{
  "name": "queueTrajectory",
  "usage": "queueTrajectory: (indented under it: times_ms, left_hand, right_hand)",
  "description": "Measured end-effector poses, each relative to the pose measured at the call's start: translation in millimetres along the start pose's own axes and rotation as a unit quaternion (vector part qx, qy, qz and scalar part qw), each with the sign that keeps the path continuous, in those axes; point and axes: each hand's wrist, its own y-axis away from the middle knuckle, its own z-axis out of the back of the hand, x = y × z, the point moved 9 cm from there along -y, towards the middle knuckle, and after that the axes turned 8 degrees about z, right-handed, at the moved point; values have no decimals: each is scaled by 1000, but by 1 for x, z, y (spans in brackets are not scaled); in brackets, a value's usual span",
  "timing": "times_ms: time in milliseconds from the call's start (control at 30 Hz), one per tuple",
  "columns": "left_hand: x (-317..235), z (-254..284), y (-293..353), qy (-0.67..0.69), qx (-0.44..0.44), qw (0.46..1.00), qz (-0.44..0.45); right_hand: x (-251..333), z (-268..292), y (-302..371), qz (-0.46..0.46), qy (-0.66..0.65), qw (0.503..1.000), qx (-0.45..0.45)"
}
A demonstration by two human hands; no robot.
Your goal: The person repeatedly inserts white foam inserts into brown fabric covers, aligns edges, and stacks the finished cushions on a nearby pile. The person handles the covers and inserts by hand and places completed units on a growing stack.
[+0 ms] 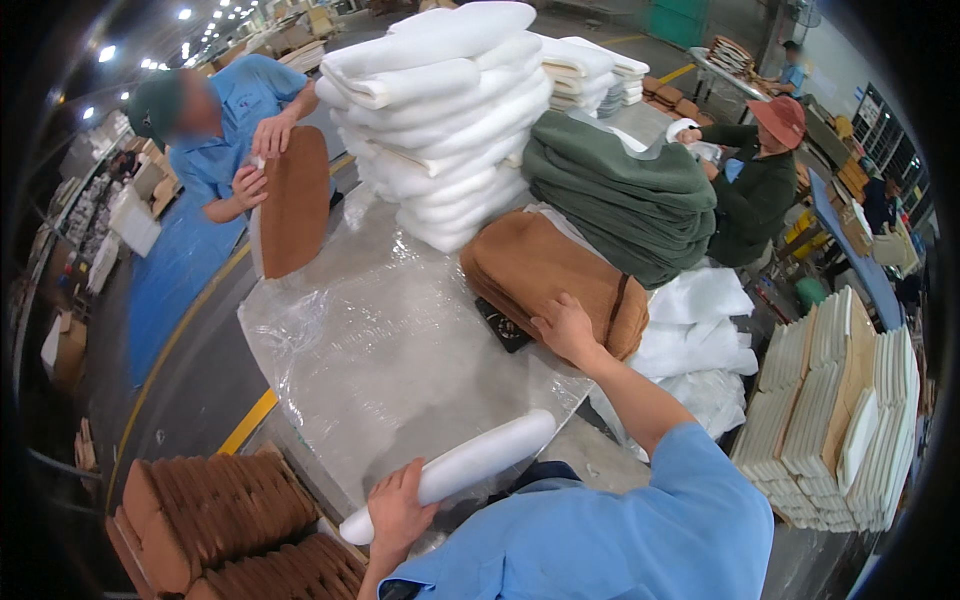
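My left hand [398,505] is closed around a long white foam pad [480,460], seen edge-on and tilted near my body at the table's front. My right hand [568,328] lies on a stack of brown fabric covers [540,262], its fingers apart on the top one. A dark band runs across the right end of that stack. Under its left side a small black item [503,325] shows in part. Behind the brown covers are piled folded dark green covers [620,190]. A tall stack of white foam pads [435,120] rises at the back of the table.
The table [350,370] has a clear plastic sheet over it. Brown padded pieces [220,510] stand in rows at lower left. White wrapping [695,330] hangs at the right edge, near stacked white-and-tan panels [830,410]. Co-workers [235,120] handle pieces at left and far right.
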Motion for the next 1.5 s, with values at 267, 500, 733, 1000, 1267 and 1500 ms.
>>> queueTrajectory:
  times_ms: [267, 500, 733, 1000, 1267, 1500]
  left_hand:
    - [-4, 3, 9, -27, 7, 998, 49]
    - [-4, -1, 19, -17, -30, 999, 33]
    - [-10, 6, 8, 5, -33, 999, -4]
    - [-7, 5, 15, -5, -21, 1000, 3]
    - [-14, 8, 24, 4, -44, 999, 20]
    - [-10, -4, 17, 48, 36, 998, -5]
  right_hand:
    - [8, -41, -71, 7, 53, 998, 33]
    - [3, -61, -83, -3, 18, 998, 52]
    - [-15, -27, -75, -9, -10, 996, -88]
    - [27, -34, -21, 105, -32, 994, -26]
    - [56, -63, -35, 146, 88, 985, -26]
    - [42, -58, -43, 144, -21, 989, 7]
